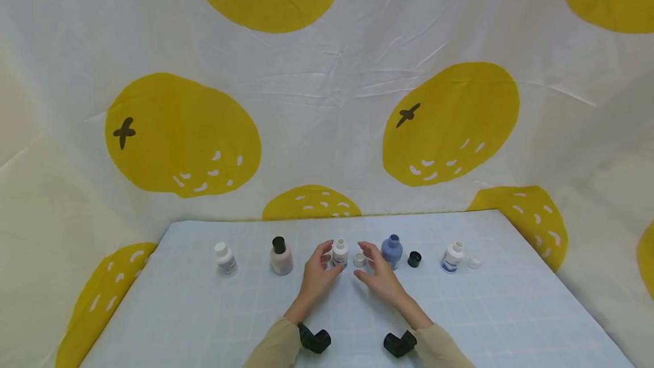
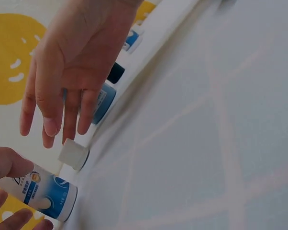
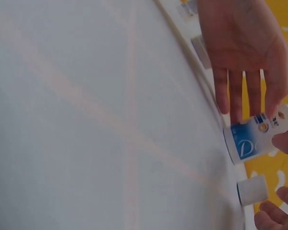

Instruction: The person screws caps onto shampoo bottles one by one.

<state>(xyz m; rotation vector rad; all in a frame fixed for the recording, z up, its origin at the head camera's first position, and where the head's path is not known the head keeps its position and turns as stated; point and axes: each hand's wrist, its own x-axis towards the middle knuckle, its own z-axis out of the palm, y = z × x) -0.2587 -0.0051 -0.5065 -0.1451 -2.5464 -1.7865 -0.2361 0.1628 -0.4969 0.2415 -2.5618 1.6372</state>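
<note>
A small white bottle with a blue-and-white label (image 1: 339,253) stands uncapped on the table. My left hand (image 1: 319,277) is beside it, fingers loosely bent along its left and thumb in front; contact is hard to tell. In the left wrist view the same bottle (image 2: 50,194) shows near the thumb. To its right lies a white cap (image 1: 360,259), also seen as the cap (image 3: 252,190) in the right wrist view. My right hand (image 1: 382,278) hovers around the cap with fingers spread and relaxed, holding nothing. A blue bottle (image 1: 392,247), uncapped, stands just behind that hand.
A black cap (image 1: 414,259) lies right of the blue bottle. Farther right are another uncapped white bottle (image 1: 452,258) and its white cap (image 1: 474,262). On the left stand a capped white bottle (image 1: 226,261) and a pinkish bottle with black cap (image 1: 281,260). A patterned curtain (image 1: 327,129) hangs behind.
</note>
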